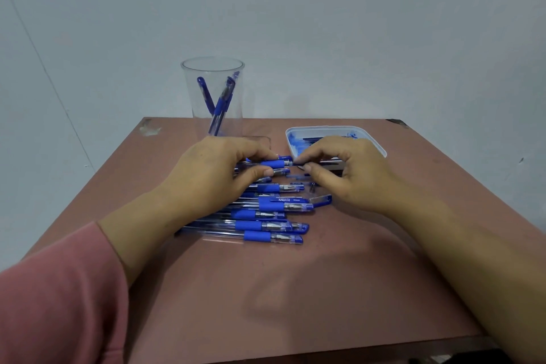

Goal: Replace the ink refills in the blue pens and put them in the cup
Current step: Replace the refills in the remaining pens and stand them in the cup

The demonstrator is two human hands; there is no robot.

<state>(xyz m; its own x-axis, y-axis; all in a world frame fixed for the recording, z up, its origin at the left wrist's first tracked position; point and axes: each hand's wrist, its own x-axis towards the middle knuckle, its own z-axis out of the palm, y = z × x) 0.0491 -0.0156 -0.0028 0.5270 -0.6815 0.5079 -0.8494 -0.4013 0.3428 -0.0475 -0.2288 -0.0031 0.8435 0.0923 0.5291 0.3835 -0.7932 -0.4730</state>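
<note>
The task is sitting in its early-to-middle stretch. A clear plastic cup (190,89) is standing at the far edge of the desk (325,289), and about three finished pens (220,103) are leaning inside it, so only a few pens are counting as done.

Just in front of the cup, the left hand (215,177) is curling its fingers and thumb round the barrel of one blue pen (276,163), holding it level by its rubber grip. The right hand (348,174), in front of the cup and to its right, is pinching with thumb and forefinger at the front end of that same pen. Whether it is gripping the tip piece or the refill itself is too small to tell. My judgement is that this pen is mid-swap, with its refill going in or coming out.

Nearer the person than the cup, a pile of blue pens (266,214) is lying flat, roughly ten of them, and these are probably still waiting. A loose blue cap (322,200) and a small nose cone (312,186) are lying beside the pile, on its side away from the cup. To the right of the cup, a white tray (381,151) is holding refills (313,139).

Most of the work, I judge, is remaining.
</note>
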